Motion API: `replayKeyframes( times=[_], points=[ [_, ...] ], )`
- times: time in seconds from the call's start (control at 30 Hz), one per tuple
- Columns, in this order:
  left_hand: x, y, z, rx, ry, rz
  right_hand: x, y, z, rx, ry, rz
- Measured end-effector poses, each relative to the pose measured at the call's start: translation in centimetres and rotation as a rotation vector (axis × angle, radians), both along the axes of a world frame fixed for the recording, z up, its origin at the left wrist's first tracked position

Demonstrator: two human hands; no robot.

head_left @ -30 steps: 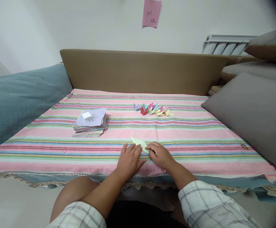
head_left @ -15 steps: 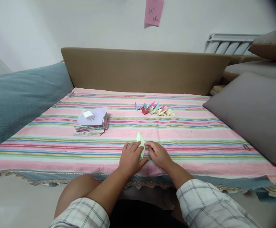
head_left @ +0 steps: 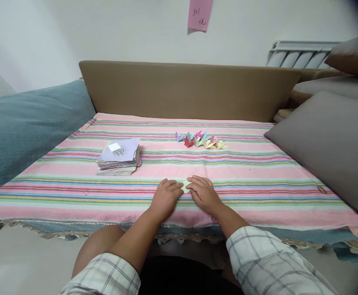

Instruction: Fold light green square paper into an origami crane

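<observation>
A small piece of pale green folded paper (head_left: 185, 187) lies near the front of the striped cloth, mostly covered by my fingers. My left hand (head_left: 167, 194) grips its left end, fingers together. On the opposite end my right hand (head_left: 204, 192) is closed over the paper, knuckles bent. Only a short middle stretch shows between the two hands. Farther back sits a cluster of several folded paper cranes (head_left: 199, 140) in purple, blue, red, pink, green and yellow.
To the left, a stack of paper sheets (head_left: 119, 159) carries a white plug adapter (head_left: 115, 148). The striped cloth (head_left: 58, 176) covers the seat. A grey cushion (head_left: 329, 143) leans at the right, a blue armrest (head_left: 28, 123) at the left. A small brown object (head_left: 322, 189) lies by the cushion.
The green paper has turned from pointing away from me to lying crosswise. My right hand has closed over its right end, and my left hand has shifted slightly left.
</observation>
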State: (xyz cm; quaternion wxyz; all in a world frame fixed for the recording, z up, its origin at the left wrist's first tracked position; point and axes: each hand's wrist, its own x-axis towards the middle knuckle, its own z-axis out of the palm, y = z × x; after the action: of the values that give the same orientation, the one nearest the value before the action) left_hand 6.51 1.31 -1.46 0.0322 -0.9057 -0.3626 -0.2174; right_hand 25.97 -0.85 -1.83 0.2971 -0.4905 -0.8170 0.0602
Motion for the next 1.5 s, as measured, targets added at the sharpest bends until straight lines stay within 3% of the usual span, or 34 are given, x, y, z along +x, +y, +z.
replayKeyframes(
  times=[0.23, 0.53, 0.73, 1.3, 1.5],
  points=[
    [0.1, 0.2, 0.3, -0.045, -0.048, 0.006, 0.2, -0.2, 0.2, -0.035, 0.007, -0.021],
    [0.1, -0.3, 1.4, -0.128, -0.103, -0.025, -0.1, -0.3, 0.4, 0.055, -0.093, -0.021],
    [0.3, 0.2, 1.3, -0.188, -0.090, -0.003, 0.3, 0.3, 0.1, -0.034, -0.048, 0.056],
    [0.8, 0.2, 0.5, -0.068, -0.042, 0.062, 0.3, 0.7, -0.2, -0.078, 0.055, 0.035],
    [1.0, 0.2, 0.8, -0.105, -0.071, 0.081, -0.3, 0.7, -0.2, -0.123, 0.105, -0.034]
  ],
)
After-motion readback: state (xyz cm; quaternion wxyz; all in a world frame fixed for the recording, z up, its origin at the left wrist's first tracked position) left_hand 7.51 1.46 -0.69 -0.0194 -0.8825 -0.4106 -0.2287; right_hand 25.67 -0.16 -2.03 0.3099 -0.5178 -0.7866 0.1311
